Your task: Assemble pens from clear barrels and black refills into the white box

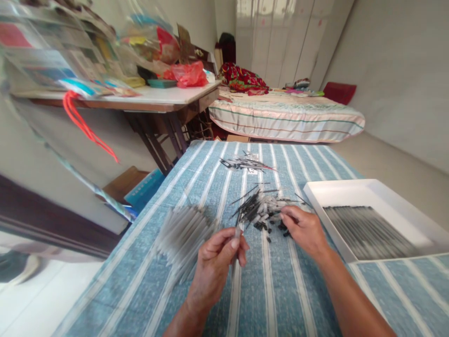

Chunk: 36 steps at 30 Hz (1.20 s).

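Note:
My left hand (224, 250) pinches a translucent pen barrel (237, 232) between thumb and fingers, its upper end showing above the thumb. Right of it, my right hand (303, 229) reaches to the edge of a pile of loose pen parts (261, 206), fingertips pressed together; whatever they hold is too small to make out. That pile mixes thin black refills (248, 206), whitish pieces and small black caps (261, 226). Beside my left hand lies a heap of translucent pen barrels (185, 238), somewhat blurred.
A white tray (351, 189) at the right holds a row of dark-filled pens (368, 231). Farther back on the striped cloth (298, 164) lie more thin sticks (247, 163). A cluttered side table (168, 96) stands at left, a bed (287, 117) behind.

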Available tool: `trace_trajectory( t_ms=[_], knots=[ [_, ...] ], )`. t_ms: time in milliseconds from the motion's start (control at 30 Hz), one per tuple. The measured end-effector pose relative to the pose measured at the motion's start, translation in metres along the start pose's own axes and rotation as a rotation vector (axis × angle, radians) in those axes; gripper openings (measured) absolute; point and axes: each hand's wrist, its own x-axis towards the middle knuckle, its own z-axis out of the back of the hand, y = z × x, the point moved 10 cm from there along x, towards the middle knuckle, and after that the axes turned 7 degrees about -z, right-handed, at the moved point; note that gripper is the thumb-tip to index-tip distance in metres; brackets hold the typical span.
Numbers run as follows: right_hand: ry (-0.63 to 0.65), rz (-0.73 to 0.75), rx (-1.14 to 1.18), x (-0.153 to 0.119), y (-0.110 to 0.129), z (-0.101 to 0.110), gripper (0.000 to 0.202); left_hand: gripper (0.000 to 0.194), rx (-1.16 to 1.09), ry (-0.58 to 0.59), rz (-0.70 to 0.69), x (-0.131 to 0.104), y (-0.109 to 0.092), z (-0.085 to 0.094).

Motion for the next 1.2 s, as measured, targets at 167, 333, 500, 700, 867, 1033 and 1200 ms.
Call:
trace_trajectory(
  t_ms=[167, 333, 500, 700, 867, 1033, 1200],
  knots=[
    [0.284, -0.064, -0.156, 0.001, -0.022, -0.026, 0.019, 0.027, -0.048, -0.014, 0.042, 0.0, 0.007, 0.002],
    [0.367, -0.017, -0.354, -0.007, -0.007, -0.047, 0.021, 0.029, -0.008, 0.029, 0.086, 0.0, 0.012, 0.001],
    [0.397, -0.046, -0.506, -0.014, -0.007, -0.064, 0.019, 0.026, 0.019, 0.096, 0.094, -0.002, 0.014, -0.004],
    [0.452, -0.206, 0.22, -0.014, -0.009, -0.064, 0.006, 0.025, 0.083, 0.094, 0.127, -0.003, 0.016, -0.006],
    [0.461, -0.3, 0.875, -0.019, 0.016, -0.052, 0.016, 0.017, 0.186, 0.101, 0.199, -0.005, 0.021, -0.009],
    [0.489, -0.288, 0.979, -0.026, 0.036, -0.051, 0.014, 0.013, 0.247, 0.167, 0.233, -0.006, 0.027, -0.015],
    [0.524, -0.3, 0.969, -0.028, 0.034, -0.058, 0.014, 0.017, 0.27, 0.194, 0.241, -0.007, 0.027, -0.017]
  ],
)
